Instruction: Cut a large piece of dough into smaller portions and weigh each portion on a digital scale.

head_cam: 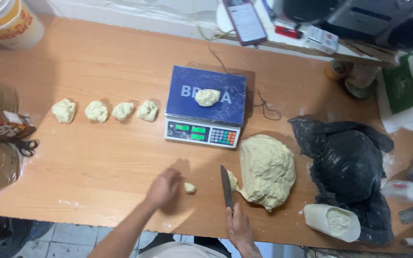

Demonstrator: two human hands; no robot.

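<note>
Below, right hand (pixel 237 224) gripping knife (pixel 226 187), left hand (pixel 162 188) loosely open beside dough scrap (pixel 190 188), scoop (pixel 331 222) holding flour.

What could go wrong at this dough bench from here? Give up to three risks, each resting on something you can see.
1. The right hand holds a knife with its blade near the left hand, which is by a small dough scrap: a cut is possible.
2. The big dough mass touches a black plastic bag and may pick up dirt.
3. A cable trails behind the scale: a snag could shift it.
</note>
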